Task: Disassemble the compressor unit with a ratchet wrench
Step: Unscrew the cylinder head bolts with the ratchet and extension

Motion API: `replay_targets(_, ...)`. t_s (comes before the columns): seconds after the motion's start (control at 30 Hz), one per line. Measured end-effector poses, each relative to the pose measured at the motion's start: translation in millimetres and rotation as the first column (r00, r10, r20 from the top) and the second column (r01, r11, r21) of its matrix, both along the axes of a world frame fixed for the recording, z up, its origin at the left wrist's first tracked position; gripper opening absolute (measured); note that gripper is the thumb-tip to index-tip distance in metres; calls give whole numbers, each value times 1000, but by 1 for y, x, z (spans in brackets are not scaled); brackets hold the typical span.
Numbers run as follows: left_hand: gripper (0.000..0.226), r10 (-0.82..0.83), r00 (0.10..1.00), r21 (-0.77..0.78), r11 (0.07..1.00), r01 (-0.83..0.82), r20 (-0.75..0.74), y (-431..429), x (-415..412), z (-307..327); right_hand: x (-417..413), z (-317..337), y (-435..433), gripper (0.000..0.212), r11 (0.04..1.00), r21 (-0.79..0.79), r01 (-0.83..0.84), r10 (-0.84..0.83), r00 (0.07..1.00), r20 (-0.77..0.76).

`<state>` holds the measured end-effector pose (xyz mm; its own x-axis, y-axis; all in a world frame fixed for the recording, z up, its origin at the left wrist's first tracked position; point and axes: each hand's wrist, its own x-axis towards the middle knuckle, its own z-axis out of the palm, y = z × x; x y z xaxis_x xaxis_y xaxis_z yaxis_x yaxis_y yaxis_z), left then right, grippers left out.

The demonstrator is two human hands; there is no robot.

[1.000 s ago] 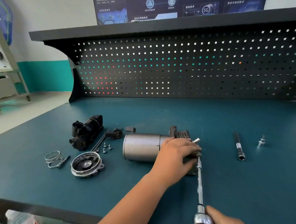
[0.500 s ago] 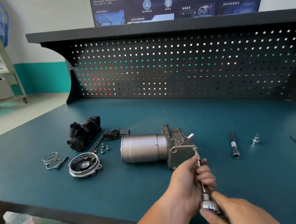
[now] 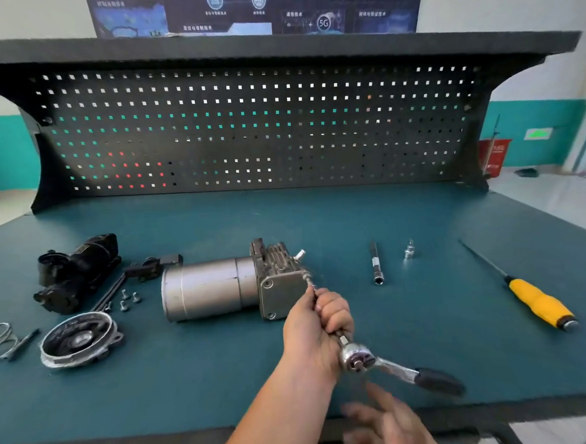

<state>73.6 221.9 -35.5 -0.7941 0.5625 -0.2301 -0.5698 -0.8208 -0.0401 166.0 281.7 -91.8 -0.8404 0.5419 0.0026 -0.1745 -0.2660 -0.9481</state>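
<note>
The compressor (image 3: pixel 216 288) lies on its side mid table (image 3: pixel 427 316). The left grip (image 3: pixel 316 323) clasps the ratchet (image 3: pixel 358 356) extension, which meets the compressor's end from 5 o'clock. The right grip (image 3: pixel 382 422), blurred at 6 o'clock, is spread and empty.

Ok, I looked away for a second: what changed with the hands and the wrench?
The left hand came off the end of the compressor and now grips the extension bar. The right hand let go of the ratchet wrench and hovers open, blurred, near its handle. The compressor stayed put, the bar still at its end.
</note>
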Motion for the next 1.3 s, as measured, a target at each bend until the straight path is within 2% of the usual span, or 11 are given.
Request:
replay_targets(0.03,47,4,1000,21,1000,-5,26,-1,-4,-1,1,1,-8,50,999,-48,-15,15,1000,1)
replay_targets(0.1,47,21,1000,58,998,-22,8,1,-7,-3,-1,1,-10,38,946,-271,-179,142,978,-152)
replay_targets(0.13,46,25,1000,77,997,-26,3,2,-6,-5,-2,1,-5,33,924,-324,-202,151,973,-174)
replay_targets(0.23,43,24,1000,123,992,-24,3,2,-2,-6,-7,1,-3,28,951,-285,-120,54,972,-230)
replay_targets(0.4,36,46,999,103,994,-46,4,2,2,-6,-16,0,4,22,964,-255,-82,8,961,-278)
replay_targets(0.5,33,50,999,64,997,-50,-5,-1,2,-5,-15,2,4,12,962,-239,-132,63,959,-276)
replay_targets(0.63,27,69,997,5,998,-69,-24,0,3,-6,-14,9,4,20,921,-318,-224,150,959,-241)
replay_targets(1.1,32,86,996,48,995,-87,17,-3,3,-5,-10,5,17,21,934,-168,-314,260,924,-281)
replay_targets(1.17,31,85,996,31,996,-85,12,-2,3,-5,-11,6,17,19,904,-270,-332,247,920,-306)
replay_targets(1.2,30,86,996,16,996,-86,7,-1,4,-4,-12,8,17,20,867,-371,-333,214,921,-325)
replay_targets(1.3,33,91,996,-29,995,-91,-7,4,5,-6,-17,22,19,48,628,-720,-294,-10,922,-386)
